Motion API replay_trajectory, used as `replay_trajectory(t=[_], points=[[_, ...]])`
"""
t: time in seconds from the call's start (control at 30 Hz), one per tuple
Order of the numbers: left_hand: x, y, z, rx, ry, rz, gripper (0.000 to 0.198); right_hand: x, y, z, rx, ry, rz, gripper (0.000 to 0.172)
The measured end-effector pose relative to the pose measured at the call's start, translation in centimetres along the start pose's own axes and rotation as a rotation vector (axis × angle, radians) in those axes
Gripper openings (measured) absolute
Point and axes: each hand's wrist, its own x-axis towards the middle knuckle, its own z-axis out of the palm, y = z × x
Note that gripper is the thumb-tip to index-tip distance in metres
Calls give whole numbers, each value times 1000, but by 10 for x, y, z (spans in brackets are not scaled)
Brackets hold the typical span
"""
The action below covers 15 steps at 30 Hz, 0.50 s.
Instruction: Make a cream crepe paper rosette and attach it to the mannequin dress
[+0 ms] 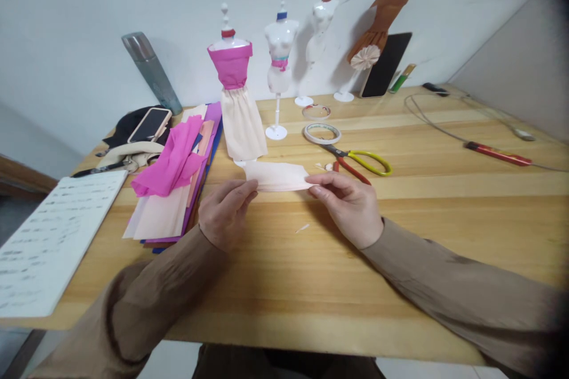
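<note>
A strip of cream crepe paper is stretched between my hands above the table, with folded layers along its near edge. My left hand pinches its left end between thumb and fingers. The right end is pinched by my right hand. Just behind the strip stands a small mannequin in a pink top and a gathered cream skirt. Scissors with yellow and red handles lie beyond my right hand. A roll of tape touches their blades.
A stack of coloured paper lies left, by a phone, a bottle and a written notebook. More mannequins line the wall, one in a brown dress. A red tool with a cable lies right.
</note>
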Motion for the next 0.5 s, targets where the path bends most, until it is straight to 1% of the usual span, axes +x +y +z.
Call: replay_trajectory(t=[0.1,0.23,0.3,0.37,0.43,0.5], points=[[-2,0,-1,5,2,60,20,1,0,0,30,-7,41,12],[-3,2,-5,-56,-17,246,30,3,1,0,134,-26,118,13],[-3,2,-7,-119,-50,268,31,3,0,0,163,-38,140,14],[-1,1,-8,-162,-66,195,32,3,-1,0,169,-42,135,15],[1,-1,-6,-183,-62,73,31,2,-2,0,149,-34,101,15],[2,-3,-4,-203,-54,-49,25,1,-3,-1,105,-20,39,15]])
